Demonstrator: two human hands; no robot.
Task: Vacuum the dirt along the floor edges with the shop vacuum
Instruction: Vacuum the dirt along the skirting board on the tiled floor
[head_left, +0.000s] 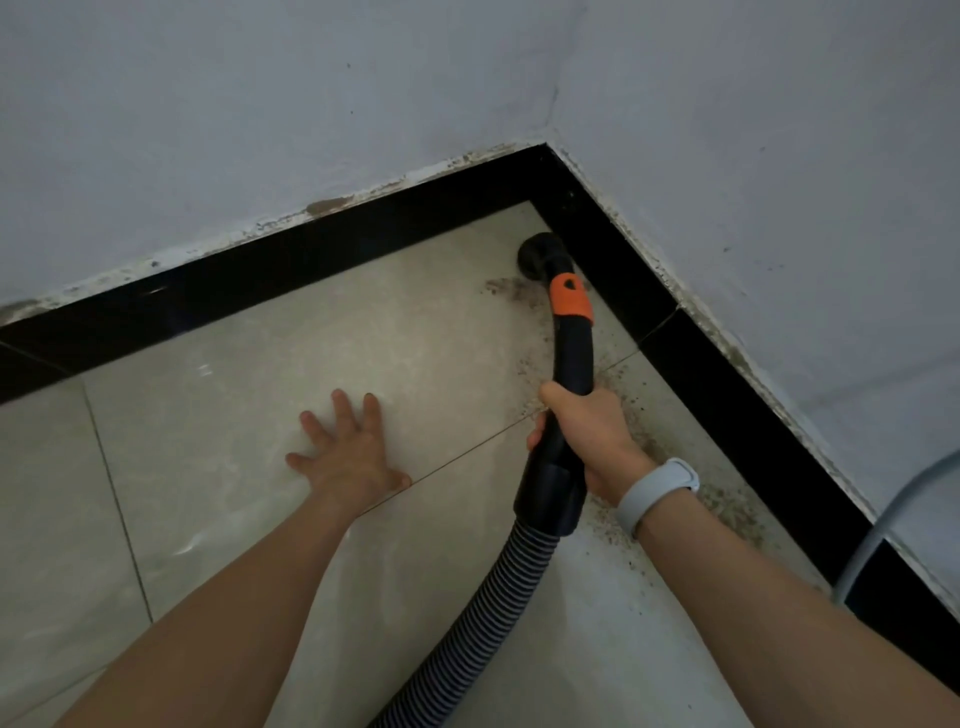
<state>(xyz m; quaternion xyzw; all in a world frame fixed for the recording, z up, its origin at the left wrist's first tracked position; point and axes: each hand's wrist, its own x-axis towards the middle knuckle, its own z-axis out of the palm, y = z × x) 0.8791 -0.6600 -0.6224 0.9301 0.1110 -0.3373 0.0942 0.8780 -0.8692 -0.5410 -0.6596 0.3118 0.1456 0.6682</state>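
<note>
Where the bare tile floor lies open at left, the left hand is pressed flat, fingers spread, well apart from the black skirting. Centre-right, the vacuum wand is gripped by the right hand, w/ ribbed hose trailing down. The nozzle is set in the corner, touching the skirting. Dirt is strewn along the right edge.

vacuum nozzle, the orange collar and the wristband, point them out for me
vacuum nozzle (537, 255), head view, on its round black head near the corner
orange collar (571, 297), head view, middle of the orange band
wristband (655, 492), head view, on the grey strap at the right wrist
</note>
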